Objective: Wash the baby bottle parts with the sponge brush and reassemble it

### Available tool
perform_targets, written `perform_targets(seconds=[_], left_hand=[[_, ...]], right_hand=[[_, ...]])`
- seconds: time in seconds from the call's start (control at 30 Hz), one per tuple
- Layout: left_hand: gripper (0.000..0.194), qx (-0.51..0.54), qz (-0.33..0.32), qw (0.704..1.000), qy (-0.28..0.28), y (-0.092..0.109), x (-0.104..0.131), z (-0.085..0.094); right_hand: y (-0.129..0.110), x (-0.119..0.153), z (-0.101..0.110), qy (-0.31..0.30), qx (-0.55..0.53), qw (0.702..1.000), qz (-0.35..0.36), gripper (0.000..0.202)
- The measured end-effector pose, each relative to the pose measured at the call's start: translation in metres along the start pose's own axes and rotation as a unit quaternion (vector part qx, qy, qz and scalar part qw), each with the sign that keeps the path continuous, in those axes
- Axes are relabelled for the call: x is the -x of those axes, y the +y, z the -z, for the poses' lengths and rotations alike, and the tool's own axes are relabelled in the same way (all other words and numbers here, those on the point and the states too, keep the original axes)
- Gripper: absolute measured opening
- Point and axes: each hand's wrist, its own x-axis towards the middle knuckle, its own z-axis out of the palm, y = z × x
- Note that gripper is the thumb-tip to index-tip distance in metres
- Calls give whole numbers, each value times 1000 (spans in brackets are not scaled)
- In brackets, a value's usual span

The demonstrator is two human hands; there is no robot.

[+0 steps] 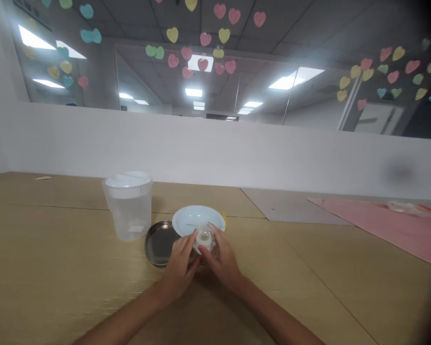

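Table: broad pale wooden table (57,268), smooth, faint grain.
Mat: flat pink mat (391,225), far right of the jug.
Jug: clear plastic lidded jug (128,205), cylindrical, upright; small white label, unreadable.
Plate: round white plate (194,218), right of the jug.
Dish: shallow round steel dish (158,242), just below-right of the jug.
Bottle top: small translucent white domed bottle top (204,238), right of the jug, before the plate; nipple points up.
Left hand (179,268): fingers closed around the top.
Right hand (223,258): fingers clamped on it.
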Motion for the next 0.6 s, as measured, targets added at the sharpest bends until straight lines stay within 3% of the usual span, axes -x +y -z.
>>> perform_targets(seconds=[0.33, 0.6], left_hand=[[54, 35, 26, 999, 25, -2, 2, -2], [51, 76, 38, 996, 19, 3, -2, 0]], right_hand=[[-2, 3, -4, 35, 8, 999, -3, 49], [-1, 3, -7, 50, 11, 999, -18, 35]])
